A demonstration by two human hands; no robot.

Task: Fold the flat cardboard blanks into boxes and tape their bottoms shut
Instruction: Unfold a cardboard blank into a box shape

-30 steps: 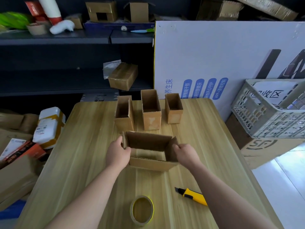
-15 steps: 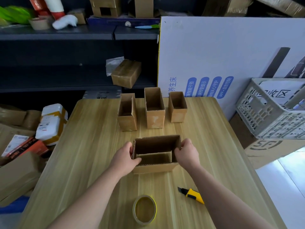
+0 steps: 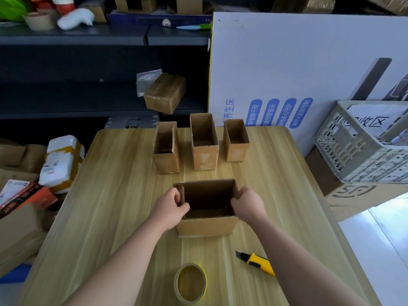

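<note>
An open-topped cardboard box (image 3: 206, 225) stands upright in the middle of the wooden table (image 3: 106, 195). My left hand (image 3: 171, 209) grips its left wall, fingers curled over the rim. My right hand (image 3: 248, 204) grips the right wall the same way. Three smaller folded boxes stand in a row behind it: a left box (image 3: 166, 159), a taller middle box (image 3: 205, 155) and a right box (image 3: 236, 151). A roll of yellow tape (image 3: 191, 283) lies near the table's front edge. A yellow utility knife (image 3: 257, 262) lies to its right, partly under my right forearm.
A dark shelf unit (image 3: 88, 40) with a brown box (image 3: 164, 92) stands behind the table. A large white printed carton (image 3: 309, 62) leans at the back right. A grey plastic crate (image 3: 364, 146) sits to the right, and packages (image 3: 60, 162) pile up at the left.
The box was tilted and skewed between my hands; it has been turned square and now stands upright with its opening up. Both hands kept hold of its side walls.
</note>
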